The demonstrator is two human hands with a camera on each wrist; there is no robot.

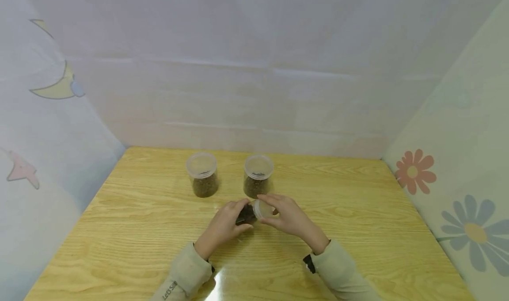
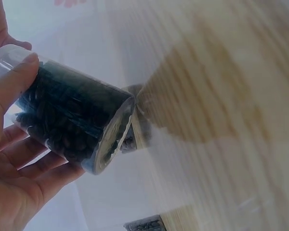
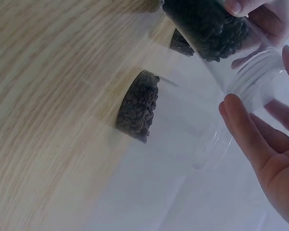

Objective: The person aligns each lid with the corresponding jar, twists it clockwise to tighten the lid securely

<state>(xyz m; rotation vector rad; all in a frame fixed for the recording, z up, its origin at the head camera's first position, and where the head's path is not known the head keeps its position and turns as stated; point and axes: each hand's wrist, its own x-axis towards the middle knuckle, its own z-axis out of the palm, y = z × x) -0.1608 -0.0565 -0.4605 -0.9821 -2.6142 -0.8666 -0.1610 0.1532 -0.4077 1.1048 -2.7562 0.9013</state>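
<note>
Over the near middle of the table, my left hand (image 1: 226, 225) grips a clear jar (image 2: 70, 115) that lies tilted in the fingers. Small dark beans (image 3: 207, 29) fill much of it; their exact kind is unclear. My right hand (image 1: 289, 216) holds the clear ridged lid (image 3: 257, 72) at the jar's mouth, thumb on one side and fingers on the other. Whether the lid is fully seated or loose I cannot tell. Just beyond the hands stands an upright clear jar (image 1: 257, 186) with similar dark beans in its lower part.
A second upright jar of beans (image 1: 204, 186) stands to the left of the first. Both are on a wood-grain table (image 1: 139, 230). Cloth walls with printed moons and flowers (image 1: 412, 172) border the back and sides.
</note>
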